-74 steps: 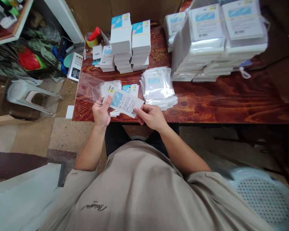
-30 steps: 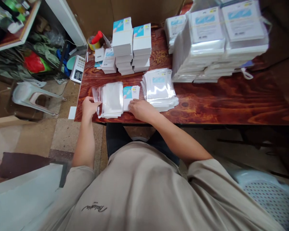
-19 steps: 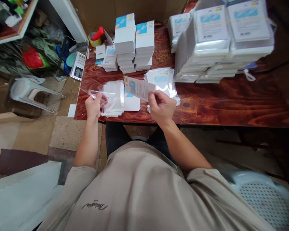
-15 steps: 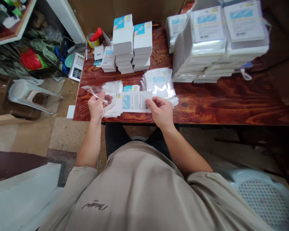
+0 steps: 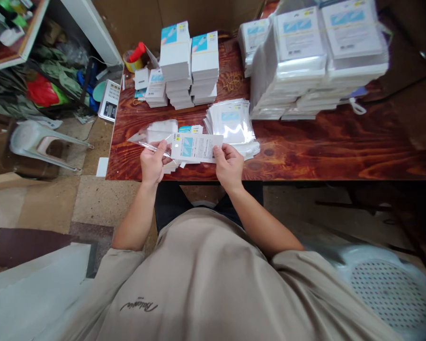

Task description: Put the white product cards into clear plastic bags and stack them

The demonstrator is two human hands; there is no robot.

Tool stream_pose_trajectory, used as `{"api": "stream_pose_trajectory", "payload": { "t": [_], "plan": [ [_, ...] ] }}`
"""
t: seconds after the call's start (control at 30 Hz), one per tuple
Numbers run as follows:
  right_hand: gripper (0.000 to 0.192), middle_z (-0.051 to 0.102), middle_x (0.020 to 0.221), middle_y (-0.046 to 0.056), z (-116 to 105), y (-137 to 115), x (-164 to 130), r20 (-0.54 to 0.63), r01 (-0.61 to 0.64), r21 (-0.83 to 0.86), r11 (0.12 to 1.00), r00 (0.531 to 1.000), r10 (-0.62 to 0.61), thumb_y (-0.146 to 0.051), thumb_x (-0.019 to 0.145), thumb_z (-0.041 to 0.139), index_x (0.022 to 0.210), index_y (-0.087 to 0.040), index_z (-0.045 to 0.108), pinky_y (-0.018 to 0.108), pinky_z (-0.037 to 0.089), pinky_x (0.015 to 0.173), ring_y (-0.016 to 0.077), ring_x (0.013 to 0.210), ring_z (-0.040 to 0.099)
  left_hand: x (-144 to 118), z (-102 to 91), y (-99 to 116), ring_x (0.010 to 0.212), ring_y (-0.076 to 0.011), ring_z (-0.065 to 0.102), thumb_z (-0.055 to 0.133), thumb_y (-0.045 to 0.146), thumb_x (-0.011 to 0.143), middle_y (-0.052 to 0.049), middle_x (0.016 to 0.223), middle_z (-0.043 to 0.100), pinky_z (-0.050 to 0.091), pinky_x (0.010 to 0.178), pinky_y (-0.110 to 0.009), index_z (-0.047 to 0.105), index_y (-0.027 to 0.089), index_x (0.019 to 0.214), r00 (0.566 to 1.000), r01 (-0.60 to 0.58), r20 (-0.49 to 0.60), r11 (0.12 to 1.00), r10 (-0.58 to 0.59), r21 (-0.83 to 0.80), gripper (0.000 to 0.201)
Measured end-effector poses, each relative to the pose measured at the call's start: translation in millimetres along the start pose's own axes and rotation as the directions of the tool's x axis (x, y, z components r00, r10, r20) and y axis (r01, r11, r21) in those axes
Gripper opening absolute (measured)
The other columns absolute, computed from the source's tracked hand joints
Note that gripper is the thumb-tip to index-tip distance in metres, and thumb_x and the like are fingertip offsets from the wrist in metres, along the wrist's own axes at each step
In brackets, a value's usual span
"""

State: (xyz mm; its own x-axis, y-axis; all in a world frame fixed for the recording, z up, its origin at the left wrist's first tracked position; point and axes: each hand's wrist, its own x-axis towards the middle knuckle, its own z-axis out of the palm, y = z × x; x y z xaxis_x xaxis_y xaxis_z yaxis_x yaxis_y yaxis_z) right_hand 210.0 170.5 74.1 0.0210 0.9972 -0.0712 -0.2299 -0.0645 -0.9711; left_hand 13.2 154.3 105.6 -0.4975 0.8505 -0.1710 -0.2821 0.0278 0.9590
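The right hand (image 5: 229, 165) pinches a printed card (image 5: 198, 147), now swung level and brought left since a moment ago, its edge meeting the clear sleeve (image 5: 149, 140) gripped in the left hand (image 5: 152, 163). Both are just above the tabletop (image 5: 323, 147); a pile of filled sleeves (image 5: 232, 124) lies beyond the right hand.

Your wooden table (image 5: 323, 151) carries stacked white boxes (image 5: 190, 66), bagged card piles (image 5: 319, 61) — a loose heap of filled sleeves (image 5: 232, 125), empty sleeves (image 5: 161, 130), rubber bands (image 5: 233, 83) — a tape roll (image 5: 135, 59).
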Motion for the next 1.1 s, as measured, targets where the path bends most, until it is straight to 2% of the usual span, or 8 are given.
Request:
{"api": "stream_pose_trajectory", "payload": {
  "t": [0.1, 0.2, 0.27, 0.37, 0.57, 0.77, 1.0, 1.1],
  "plan": [
    [0.048, 0.07, 0.079, 0.003, 3.7, 1.6, -4.4, -0.005, 0.006, -0.026, 1.0, 1.0, -0.006, -0.068, 0.084, 0.067, 0.093, -0.021, 0.064, 0.03, 0.06, 0.057, 0.0165, 0.066, 0.065, -0.8, 0.4, 0.2, 0.067, -0.0173, 0.072, 0.091, 0.043, 0.068, -0.004, 0.082, 0.076, 0.062, 0.059, -0.031, 0.065, 0.018, 0.09, 1.0, -0.02, 0.008, 0.999, 0.02, -0.049, 0.042],
    [0.052, 0.068, 0.069, 0.002, -2.3, -1.3, -7.8, 0.207, -0.087, -0.099, 0.991, 0.972, 0.106, -0.07, 0.081, 0.07, 0.086, -0.019, 0.066, 0.026, 0.051, 0.048, 0.0136, 0.054, 0.059, 1.4, -3.7, 2.7, 0.069, -0.0165, 0.072, 0.092, 0.041, 0.066, -0.004, 0.082, 0.075, 0.062, 0.063, -0.03, 0.067, 0.018, 0.089, 0.997, -0.075, -0.006, 0.993, 0.075, -0.097, 0.042],
    [0.051, 0.061, 0.056, 0.0, -7.9, -4.9, -10.3, 0.273, -0.097, -0.161, 0.982, 0.952, 0.139, -0.068, 0.083, 0.071, 0.072, -0.018, 0.062, 0.023, 0.042, 0.043, 0.0104, 0.047, 0.052, 1.7, -6.9, 4.8, 0.07, -0.0159, 0.072, 0.094, 0.04, 0.065, -0.004, 0.082, 0.076, 0.062, 0.064, -0.028, 0.069, 0.017, 0.091, 0.996, -0.087, -0.001, 0.99, 0.088, -0.111, 0.043],
    [0.053, 0.055, 0.048, -0.002, -8.5, -9.3, -16.3, 0.214, -0.086, -0.13, 0.988, 0.97, 0.112, -0.064, 0.085, 0.072, 0.064, -0.019, 0.055, 0.021, 0.033, 0.04, 0.0077, 0.04, 0.045, -4.9, -7.6, 5.8, 0.071, -0.0172, 0.073, 0.095, 0.041, 0.064, -0.005, 0.084, 0.077, 0.062, 0.063, -0.029, 0.07, 0.017, 0.096, 0.998, -0.044, 0.038, 0.995, 0.048, -0.088, 0.047],
    [0.051, 0.064, 0.056, 0.0, 3.6, -8.9, -25.0, 0.292, -0.154, -0.051, 0.987, 0.943, 0.162, -0.067, 0.085, 0.071, 0.075, -0.018, 0.062, 0.023, 0.047, 0.045, 0.0119, 0.046, 0.059, -21.8, -3.1, 4.2, 0.077, -0.0193, 0.076, 0.093, 0.045, 0.067, -0.005, 0.097, 0.079, 0.064, 0.071, -0.031, 0.069, 0.018, 0.102, 0.996, 0.009, 0.094, 0.999, -0.005, -0.043, 0.05],
    [0.051, 0.055, 0.049, -0.003, -9.2, -22.9, -17.7, 0.373, -0.066, -0.183, 0.981, 0.918, 0.131, -0.063, 0.087, 0.071, 0.067, -0.017, 0.06, 0.021, 0.032, 0.039, 0.0074, 0.039, 0.045, -12.2, -12.1, 17.6, 0.086, -0.0223, 0.076, 0.09, 0.043, 0.071, -0.006, 0.087, 0.076, 0.064, 0.078, -0.036, 0.07, 0.018, 0.092, 0.994, -0.11, -0.022, 0.993, 0.11, -0.033, 0.038],
    [0.052, 0.061, 0.053, -0.002, 18.0, -31.2, -26.8, 0.333, -0.083, -0.11, 0.99, 0.936, 0.116, -0.067, 0.082, 0.074, 0.068, -0.02, 0.056, 0.024, 0.038, 0.043, 0.011, 0.042, 0.05, -34.5, 13.9, 5.5, 0.115, -0.0287, 0.072, 0.092, 0.043, 0.068, -0.01, 0.121, 0.075, 0.061, 0.095, -0.04, 0.071, 0.019, 0.109, 0.995, -0.062, 0.08, 0.997, 0.067, -0.052, 0.052],
    [0.05, 0.062, 0.06, -0.001, 23.6, -24.1, -30.2, 0.295, 0.07, -0.185, 0.98, 0.955, -0.012, -0.065, 0.079, 0.077, 0.068, -0.021, 0.055, 0.026, 0.04, 0.05, 0.0113, 0.05, 0.051, -46.0, 19.6, -2.8, 0.12, -0.0267, 0.069, 0.09, 0.042, 0.072, -0.01, 0.12, 0.075, 0.057, 0.103, -0.038, 0.073, 0.019, 0.107, 0.987, -0.038, 0.152, 0.997, 0.049, -0.072, 0.045]
  ]
}}
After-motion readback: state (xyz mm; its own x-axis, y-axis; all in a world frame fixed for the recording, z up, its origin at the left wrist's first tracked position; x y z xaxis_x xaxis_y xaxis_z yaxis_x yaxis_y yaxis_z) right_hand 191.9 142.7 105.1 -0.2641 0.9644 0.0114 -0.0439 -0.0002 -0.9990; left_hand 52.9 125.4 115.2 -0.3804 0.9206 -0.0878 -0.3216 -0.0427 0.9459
